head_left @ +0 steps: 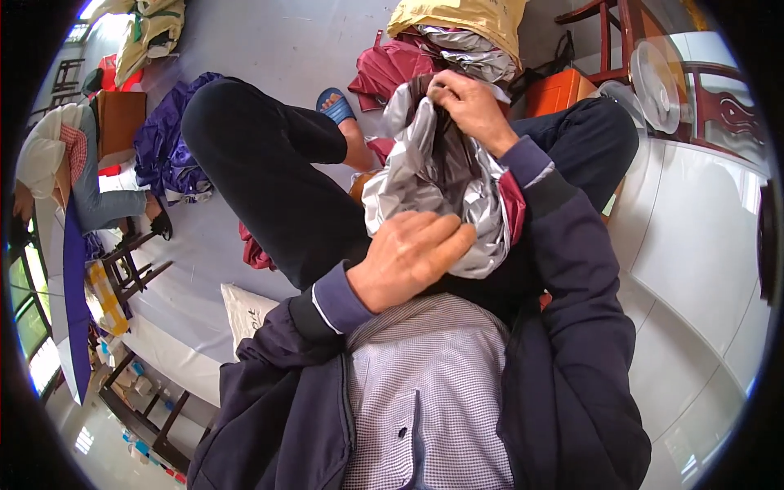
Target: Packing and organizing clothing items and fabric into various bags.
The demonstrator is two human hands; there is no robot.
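Note:
A crumpled silver cloth (404,175) with a maroon side lies bunched over my lap, between my knees. At its upper edge my right hand (472,108) is closed, pinching the fabric between thumb and fingers. Lower down, my left hand (412,257) is closed with curled fingers against the near part of the cloth; its fingertips are partly hidden. Dark folds open up in the middle of the bundle, between the two hands. A strip of the maroon side (513,204) shows along the right of the bundle.
Ahead stands a yellow sack (482,24) stuffed with silver and maroon cloth, beside a maroon bundle (396,69). An orange box (559,91) and wooden chairs are at the right. Purple cloth (175,135) lies left of my knee; another person (82,163) sits beyond it.

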